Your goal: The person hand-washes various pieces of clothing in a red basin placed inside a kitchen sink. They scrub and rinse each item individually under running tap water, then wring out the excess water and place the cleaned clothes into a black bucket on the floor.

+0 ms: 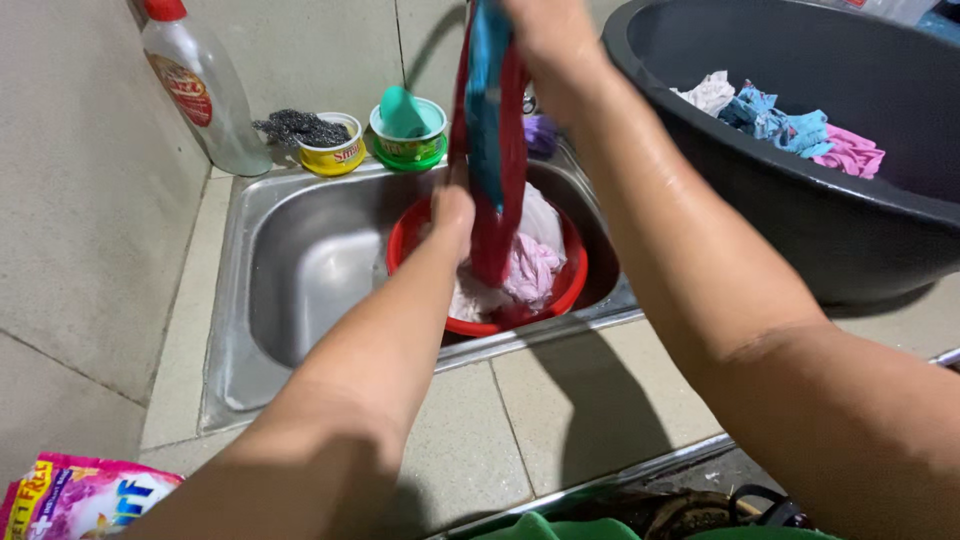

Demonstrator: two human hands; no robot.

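A wet red and blue cloth (492, 150) hangs stretched above a red basin (572, 290) that sits in the steel sink (300, 270). My right hand (545, 40) grips the cloth's top end near the upper edge of the view. My left hand (452, 212) closes around the cloth lower down, just above the basin. Pink and white clothes (525, 270) lie soaked in the basin under the hanging cloth.
A big dark grey tub (800, 230) with wrung clothes (790, 125) stands at the right. Behind the sink are a clear bottle with red cap (200, 90), a yellow cup with steel wool (325, 140) and a green cup (408, 130). A pink detergent packet (80, 497) lies bottom left.
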